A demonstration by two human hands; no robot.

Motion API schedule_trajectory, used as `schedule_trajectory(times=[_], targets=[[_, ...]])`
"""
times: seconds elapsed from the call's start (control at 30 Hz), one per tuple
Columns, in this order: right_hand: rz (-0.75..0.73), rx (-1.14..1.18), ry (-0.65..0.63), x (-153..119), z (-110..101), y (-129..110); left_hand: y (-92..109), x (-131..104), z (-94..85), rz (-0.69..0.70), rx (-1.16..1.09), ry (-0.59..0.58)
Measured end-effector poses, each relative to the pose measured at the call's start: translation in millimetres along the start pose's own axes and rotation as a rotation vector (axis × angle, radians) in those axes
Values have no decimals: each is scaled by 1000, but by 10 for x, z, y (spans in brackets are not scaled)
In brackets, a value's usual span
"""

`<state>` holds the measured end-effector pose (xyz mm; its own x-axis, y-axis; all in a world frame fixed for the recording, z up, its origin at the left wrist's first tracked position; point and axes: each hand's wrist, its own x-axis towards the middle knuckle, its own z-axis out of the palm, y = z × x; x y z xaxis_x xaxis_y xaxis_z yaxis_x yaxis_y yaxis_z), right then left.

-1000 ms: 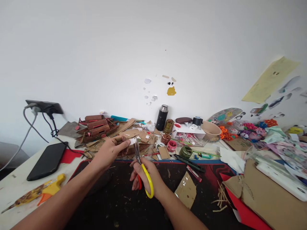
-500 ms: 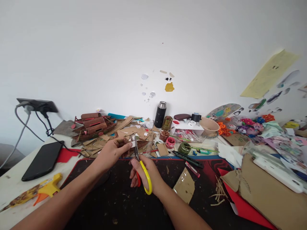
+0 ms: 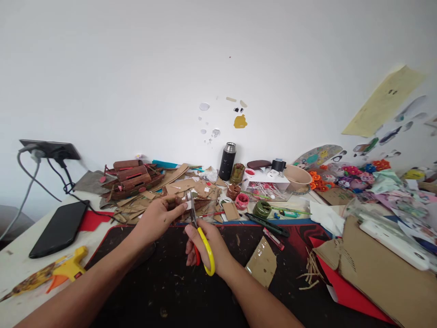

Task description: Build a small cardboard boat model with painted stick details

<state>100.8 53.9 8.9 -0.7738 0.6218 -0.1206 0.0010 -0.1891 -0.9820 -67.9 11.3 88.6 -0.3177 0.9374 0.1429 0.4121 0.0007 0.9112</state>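
Note:
My right hand (image 3: pixel 205 246) is closed round the handles of a pair of scissors (image 3: pixel 209 255), one loop yellow and the other red. The blades point up and away, slightly parted, right beside my left fingertips. Pinched between the thumb and fingers of my left hand (image 3: pixel 160 216) is a small piece of white paper (image 3: pixel 187 204), its edge at the scissor blades. My fingers cover part of the paper. Both hands are held above the far edge of the dark mat (image 3: pixel 164 282).
Behind my hands lie cardboard scraps (image 3: pixel 180 187) and a brown model boat (image 3: pixel 133 180). A black flask (image 3: pixel 227 163) and paint jars (image 3: pixel 242 200) stand further right. At left are a phone (image 3: pixel 59 228) and a yellow glue gun (image 3: pixel 68 269); at right, a cardboard sheet (image 3: pixel 378 269).
The view has shifted slightly, moving the background a little up and left. Both hands keep nearly the same pose, with the paper still at the scissor blades.

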Motion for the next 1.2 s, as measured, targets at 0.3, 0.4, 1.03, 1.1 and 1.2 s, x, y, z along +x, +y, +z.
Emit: schedule_trajectory(times=[0.3, 0.4, 1.03, 1.1, 1.2], targets=[[-11, -28, 18, 0, 3, 3, 40, 1, 13, -31, -36, -2], [-21, -39, 20, -6, -1, -12, 37, 4, 12, -37, -35, -15], [16, -118, 60, -29, -7, -73, -63, 25, 40, -96, -72, -34], [19, -122, 64, -25, -9, -78, -92, 29, 42, -94, -77, -34], [30, -136, 70, -13, -20, -65, -111, 34, 42, -99, -84, -36]])
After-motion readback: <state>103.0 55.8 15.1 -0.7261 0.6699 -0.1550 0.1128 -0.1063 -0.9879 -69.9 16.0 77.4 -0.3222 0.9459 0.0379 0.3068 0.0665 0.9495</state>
